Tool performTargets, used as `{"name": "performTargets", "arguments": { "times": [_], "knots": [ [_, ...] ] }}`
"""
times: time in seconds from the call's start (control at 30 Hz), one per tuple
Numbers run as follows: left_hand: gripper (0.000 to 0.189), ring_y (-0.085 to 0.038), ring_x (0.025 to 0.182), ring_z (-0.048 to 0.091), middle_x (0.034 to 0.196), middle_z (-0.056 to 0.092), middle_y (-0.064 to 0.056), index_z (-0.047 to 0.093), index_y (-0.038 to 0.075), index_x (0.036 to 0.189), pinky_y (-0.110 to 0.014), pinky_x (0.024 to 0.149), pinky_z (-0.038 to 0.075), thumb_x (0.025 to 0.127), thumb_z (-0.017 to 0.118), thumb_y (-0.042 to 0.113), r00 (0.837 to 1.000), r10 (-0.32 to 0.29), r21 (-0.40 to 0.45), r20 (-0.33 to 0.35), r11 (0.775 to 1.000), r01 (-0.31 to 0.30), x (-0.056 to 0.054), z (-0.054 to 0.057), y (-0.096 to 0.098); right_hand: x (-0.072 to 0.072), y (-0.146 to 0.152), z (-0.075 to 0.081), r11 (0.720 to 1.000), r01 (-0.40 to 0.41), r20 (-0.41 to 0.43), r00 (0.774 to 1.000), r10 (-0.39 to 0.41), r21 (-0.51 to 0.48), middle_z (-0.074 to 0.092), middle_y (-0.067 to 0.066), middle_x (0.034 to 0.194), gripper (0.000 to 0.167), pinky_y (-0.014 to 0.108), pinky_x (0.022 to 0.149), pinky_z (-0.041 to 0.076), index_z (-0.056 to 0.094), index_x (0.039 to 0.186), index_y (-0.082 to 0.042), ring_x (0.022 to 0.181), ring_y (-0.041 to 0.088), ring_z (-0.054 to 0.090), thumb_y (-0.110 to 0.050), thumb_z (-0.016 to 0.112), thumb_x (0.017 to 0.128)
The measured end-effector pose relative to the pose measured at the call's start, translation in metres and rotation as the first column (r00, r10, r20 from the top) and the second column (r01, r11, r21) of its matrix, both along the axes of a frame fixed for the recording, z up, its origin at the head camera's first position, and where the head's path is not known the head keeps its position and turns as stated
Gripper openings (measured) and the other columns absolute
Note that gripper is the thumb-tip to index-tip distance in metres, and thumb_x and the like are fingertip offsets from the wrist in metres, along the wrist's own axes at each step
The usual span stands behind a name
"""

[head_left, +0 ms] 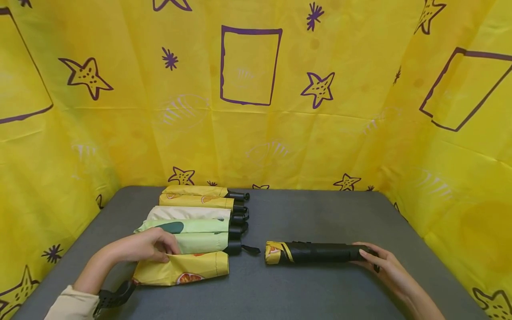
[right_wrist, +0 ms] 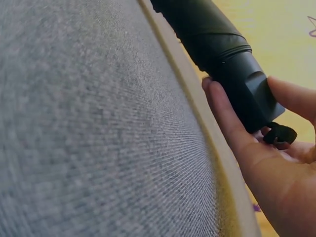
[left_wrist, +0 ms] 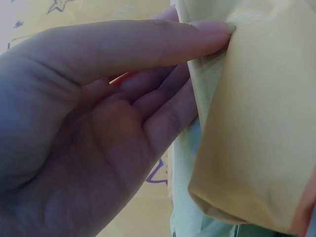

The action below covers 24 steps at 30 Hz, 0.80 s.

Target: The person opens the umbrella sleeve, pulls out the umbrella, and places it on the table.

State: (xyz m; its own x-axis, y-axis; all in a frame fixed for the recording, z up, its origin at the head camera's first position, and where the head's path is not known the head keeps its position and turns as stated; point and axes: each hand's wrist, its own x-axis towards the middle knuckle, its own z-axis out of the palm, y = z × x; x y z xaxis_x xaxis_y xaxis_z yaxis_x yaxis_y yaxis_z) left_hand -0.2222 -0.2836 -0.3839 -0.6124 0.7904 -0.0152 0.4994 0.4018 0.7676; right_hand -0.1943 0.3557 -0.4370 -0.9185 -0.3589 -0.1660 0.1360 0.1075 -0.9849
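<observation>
My left hand (head_left: pixel 154 244) pinches the upper edge of a yellow umbrella sleeve (head_left: pixel 200 269) printed with orange slices; no handle shows at its end. In the left wrist view the thumb lies over the sleeve's fabric (left_wrist: pixel 266 113), with fingers behind it. My right hand (head_left: pixel 378 260) grips the handle (right_wrist: pixel 247 91) of a folded black umbrella (head_left: pixel 320 252), thumb on one side and fingers on the other. Yellow cloth with an orange print shows at that umbrella's left end, which points toward the sleeve. A short black wrist strap (right_wrist: pixel 280 134) hangs by the right palm.
Behind the left hand several sleeved umbrellas lie side by side, handles to the right: light green ones (head_left: pixel 204 242), a cream one (head_left: pixel 188 213) and yellow ones (head_left: pixel 196 201). The dark grey tabletop (head_left: pixel 308 218) has yellow patterned cloth (head_left: pixel 256 133) around its back and sides.
</observation>
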Motion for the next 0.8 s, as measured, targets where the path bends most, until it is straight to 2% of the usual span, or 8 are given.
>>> {"name": "performTargets", "arguments": {
  "times": [0.23,0.37,0.57,0.8],
  "knots": [
    [0.018,-0.003,0.087,0.065,0.1,0.073,-0.006,0.074,0.008,0.102,-0.025,0.072,0.055,0.085,0.069,0.003,1.0,0.002,0.0,0.0,1.0,-0.002,-0.0001,-0.0004,-0.0002,0.0001,0.0012,-0.0015,0.999,0.029,0.005,1.0,-0.029,0.029,0.057,-0.018,0.124,0.043,0.025,0.094,0.052,0.044,0.144,-0.004,0.111,0.004,0.061,-0.02,0.044,0.105],
    [0.019,-0.003,0.087,0.065,0.099,0.073,-0.006,0.074,0.008,0.102,-0.025,0.071,0.055,0.085,0.069,0.002,1.0,0.002,0.0,0.001,1.0,-0.002,0.0004,0.0,0.0001,0.0007,0.0024,-0.0014,0.994,0.044,-0.009,0.999,-0.044,0.105,0.055,-0.023,0.127,0.046,0.025,0.093,0.051,0.041,0.146,-0.004,0.11,0.0,0.058,-0.021,0.046,0.104],
    [0.02,-0.003,0.087,0.065,0.099,0.073,-0.006,0.074,0.008,0.102,-0.025,0.072,0.055,0.084,0.069,0.001,1.0,0.006,0.001,0.004,1.0,-0.006,0.0006,0.0005,0.0,0.0029,0.0039,-0.0039,0.964,0.096,-0.048,0.995,-0.087,0.247,0.053,-0.028,0.126,0.049,0.023,0.086,0.049,0.043,0.146,-0.006,0.105,-0.005,0.051,-0.025,0.052,0.102],
    [0.019,-0.003,0.087,0.064,0.099,0.073,-0.006,0.074,0.008,0.103,-0.024,0.072,0.055,0.085,0.069,0.002,1.0,0.009,-0.002,0.009,1.0,-0.009,0.0007,-0.0001,-0.0001,0.0029,0.003,-0.0056,0.915,0.139,-0.131,0.987,-0.095,0.378,0.055,-0.02,0.134,0.049,0.013,0.088,0.043,0.049,0.144,-0.012,0.112,-0.023,0.041,-0.031,0.055,0.099]
  ]
}}
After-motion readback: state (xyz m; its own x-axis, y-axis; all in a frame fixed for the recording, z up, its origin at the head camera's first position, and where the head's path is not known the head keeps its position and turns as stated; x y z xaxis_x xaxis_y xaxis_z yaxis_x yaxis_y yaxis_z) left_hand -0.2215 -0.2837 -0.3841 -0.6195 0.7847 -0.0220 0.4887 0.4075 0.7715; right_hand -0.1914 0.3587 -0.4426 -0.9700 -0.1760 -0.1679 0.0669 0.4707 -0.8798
